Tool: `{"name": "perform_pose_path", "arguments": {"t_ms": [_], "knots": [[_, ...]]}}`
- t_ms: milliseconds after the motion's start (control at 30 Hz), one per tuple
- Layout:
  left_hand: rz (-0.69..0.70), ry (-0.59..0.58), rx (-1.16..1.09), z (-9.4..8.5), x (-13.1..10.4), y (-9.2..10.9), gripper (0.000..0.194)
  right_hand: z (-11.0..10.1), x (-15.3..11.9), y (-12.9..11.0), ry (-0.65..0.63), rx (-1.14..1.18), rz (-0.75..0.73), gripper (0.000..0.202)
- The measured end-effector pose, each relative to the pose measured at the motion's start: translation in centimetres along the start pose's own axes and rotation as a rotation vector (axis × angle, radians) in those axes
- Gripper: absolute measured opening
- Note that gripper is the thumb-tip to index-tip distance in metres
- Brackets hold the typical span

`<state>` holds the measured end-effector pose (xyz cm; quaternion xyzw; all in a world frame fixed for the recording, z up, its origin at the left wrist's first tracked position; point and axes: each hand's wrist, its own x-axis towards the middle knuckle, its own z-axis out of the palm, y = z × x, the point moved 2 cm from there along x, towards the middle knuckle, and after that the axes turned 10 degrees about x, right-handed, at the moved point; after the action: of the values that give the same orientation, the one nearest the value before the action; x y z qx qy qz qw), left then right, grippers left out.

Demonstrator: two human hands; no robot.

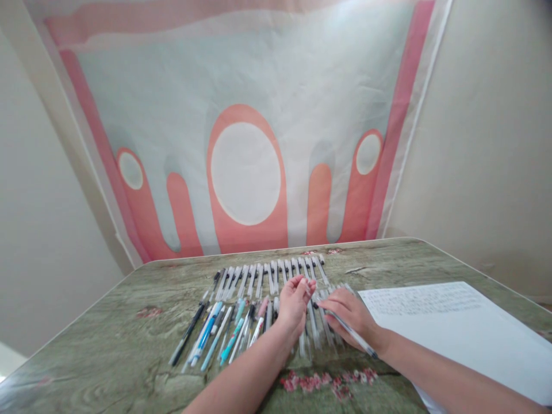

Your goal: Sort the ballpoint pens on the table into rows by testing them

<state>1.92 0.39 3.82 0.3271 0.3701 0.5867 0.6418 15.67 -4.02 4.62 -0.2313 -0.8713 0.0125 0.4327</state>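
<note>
Your pen is in your right hand, lifted over the near part of the counter, just right of the middle and short of the paper. Long axis runs diagonally: one end up-left toward your left fingertips, dark end down-right beside your right wrist. Which end writes, I can't tell (too blurred up at the fingers). Right hand is gripping the barrel, fingers curled over it. Left hand is drawn into a pinch, with what looks like a small clear piece at the fingertips; could be a cap, can't confirm. My read on the step: you're working the up-left end of the pen with both hands, either fitting or pulling a part. Next move calls for keeping the barrel firm and lining up the left pinch with that diagonal, so the part doesn't skew. Below and around your hands: loose clear pens on the counter. Left of those, mixed coloured pens, mostly slanted. Behind, a row of clear pens with dark bands, side by side. Right: paper with writing near its far edge. Backdrop: printed wall sheet.
</note>
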Motion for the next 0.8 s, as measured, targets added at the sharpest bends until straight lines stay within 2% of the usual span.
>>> {"name": "perform_pose_path", "arguments": {"t_ms": [200,467,800], "knots": [[0.005,-0.009,-0.009,0.3,-0.4,-0.2,0.023,0.0,0.2,0.0,0.052,-0.033,-0.011,0.009],[-0.040,0.004,-0.026,0.8,-0.9,-0.1,0.028,0.2,0.2,0.3,0.042,-0.100,-0.022,0.011],[-0.047,-0.076,-0.019,1.1,-1.5,-0.1,0.029,-0.1,0.4,0.3,0.069,-0.195,0.028,0.014]]}}
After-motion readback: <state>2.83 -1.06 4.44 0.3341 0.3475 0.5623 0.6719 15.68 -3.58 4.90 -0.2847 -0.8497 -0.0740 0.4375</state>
